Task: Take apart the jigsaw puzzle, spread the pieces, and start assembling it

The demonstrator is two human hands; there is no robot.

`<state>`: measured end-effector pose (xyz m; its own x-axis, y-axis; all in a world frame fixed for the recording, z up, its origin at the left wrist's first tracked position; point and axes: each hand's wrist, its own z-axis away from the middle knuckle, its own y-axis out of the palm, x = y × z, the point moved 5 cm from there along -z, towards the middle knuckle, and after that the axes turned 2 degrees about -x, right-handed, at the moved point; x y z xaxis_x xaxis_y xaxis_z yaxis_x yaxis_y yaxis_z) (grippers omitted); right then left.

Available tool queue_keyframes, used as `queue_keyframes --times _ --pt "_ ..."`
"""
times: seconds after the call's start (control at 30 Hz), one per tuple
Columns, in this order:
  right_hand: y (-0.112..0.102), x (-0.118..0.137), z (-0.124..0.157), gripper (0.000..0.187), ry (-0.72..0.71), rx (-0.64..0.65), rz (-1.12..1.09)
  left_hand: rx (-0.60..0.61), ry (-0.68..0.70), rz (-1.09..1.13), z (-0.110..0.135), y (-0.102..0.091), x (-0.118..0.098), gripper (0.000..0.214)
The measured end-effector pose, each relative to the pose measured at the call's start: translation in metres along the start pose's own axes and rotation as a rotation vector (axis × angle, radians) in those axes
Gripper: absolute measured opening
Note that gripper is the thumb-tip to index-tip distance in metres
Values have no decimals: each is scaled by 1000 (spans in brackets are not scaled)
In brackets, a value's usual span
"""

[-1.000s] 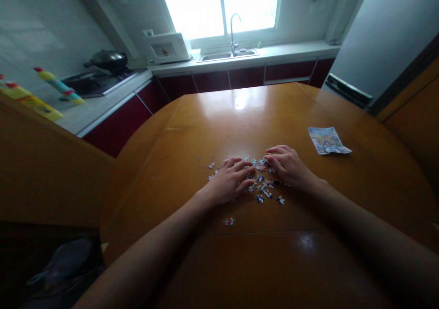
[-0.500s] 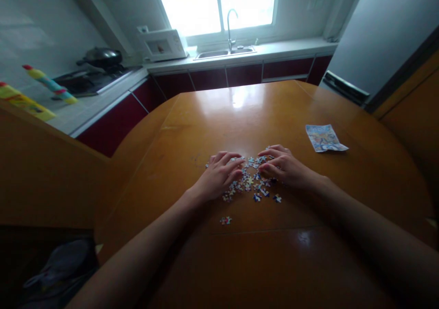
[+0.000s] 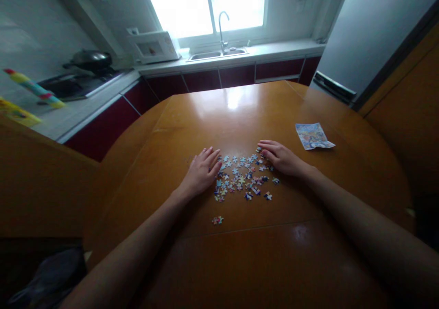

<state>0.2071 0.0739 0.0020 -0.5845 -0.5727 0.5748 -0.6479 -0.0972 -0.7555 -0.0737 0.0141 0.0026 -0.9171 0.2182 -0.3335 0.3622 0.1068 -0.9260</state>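
Several small colourful jigsaw pieces [image 3: 242, 177] lie scattered on a round wooden table [image 3: 240, 117]. My left hand [image 3: 202, 172] lies flat on the table at the left edge of the scatter, fingers stretched out and together, holding nothing. My right hand [image 3: 279, 157] rests palm down at the right edge of the pieces, fingers extended toward the left. One joined bit of puzzle [image 3: 217, 220] lies apart, nearer to me.
A printed picture sheet [image 3: 313, 135] lies on the table to the right. Behind are a kitchen counter with a sink [image 3: 219, 53], a microwave [image 3: 152, 47], a stove with a wok [image 3: 89, 60], coloured bottles [image 3: 34, 89] at the left and a grey fridge [image 3: 363, 34].
Both hands have slid apart from over the pile to its sides, and the pieces now lie spread out between them. The camera has shifted slightly.
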Motion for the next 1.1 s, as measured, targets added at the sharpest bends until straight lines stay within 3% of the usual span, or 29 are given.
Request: queue_keyframes --times 0.17,0.3,0.47,0.57,0.73,0.87,1.1 --pt "14 11 9 70 -48 145 203 96 42 -113 8 6 -18 65" --pt "13 13 16 90 -38 227 188 94 45 -103 11 6 -23 68" --pt "8 9 20 100 -60 287 123 73 51 -71 10 6 -20 65" --pt "6 8 18 95 -65 269 94 55 31 -27 7 3 -17 63" --pt "4 8 10 62 -17 134 23 4 -15 22 1 -4 -10 59" --pt "10 9 10 68 -74 151 79 69 -4 -22 1 3 -9 58" --pt "15 12 11 75 -91 145 118 81 -5 -29 2 5 -11 57"
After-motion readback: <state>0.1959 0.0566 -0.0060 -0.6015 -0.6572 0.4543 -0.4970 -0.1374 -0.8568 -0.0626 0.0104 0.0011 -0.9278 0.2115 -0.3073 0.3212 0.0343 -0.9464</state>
